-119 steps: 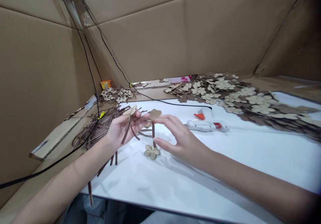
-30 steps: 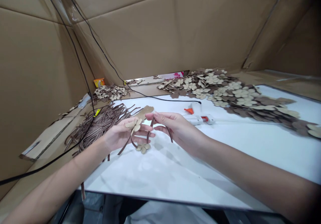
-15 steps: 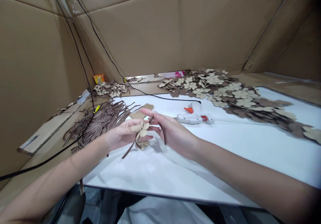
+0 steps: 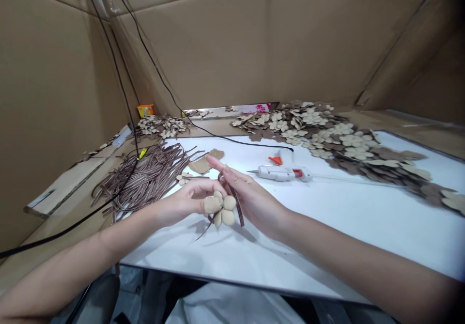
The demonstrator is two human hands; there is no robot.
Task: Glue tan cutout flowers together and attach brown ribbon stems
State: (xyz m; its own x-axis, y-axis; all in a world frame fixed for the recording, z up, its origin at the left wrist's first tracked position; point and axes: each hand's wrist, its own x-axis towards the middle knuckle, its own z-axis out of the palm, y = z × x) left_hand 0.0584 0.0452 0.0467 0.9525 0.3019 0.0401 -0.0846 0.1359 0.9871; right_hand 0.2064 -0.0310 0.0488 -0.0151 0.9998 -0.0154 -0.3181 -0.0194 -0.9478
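My left hand [image 4: 194, 195] pinches a beige fabric flower [image 4: 228, 217] between thumb and fingers, its petals facing me over the white board. My right hand [image 4: 250, 198] is closed on a brown striped strip [image 4: 239, 208], which hangs down beside the flower. A thinner dark end pokes out below the flower to the left. My fingertips meet behind the flower, so the join there is hidden. Just beyond my left hand, a small beige flower [image 4: 181, 178] lies with a brown strip next to a torn cardboard piece [image 4: 199, 165].
A white glue gun [image 4: 278, 173] with an orange trigger lies beyond my right hand. Brown strips [image 4: 145, 178] are heaped at left under a black cable [image 4: 121, 72]. Piled flowers [image 4: 348, 142] cover the back right. Cardboard walls [image 4: 218, 48] enclose the table.
Both hands have come slightly nearer and lower. The flower in my left hand has turned to face me, and the small flower by the cardboard now shows.
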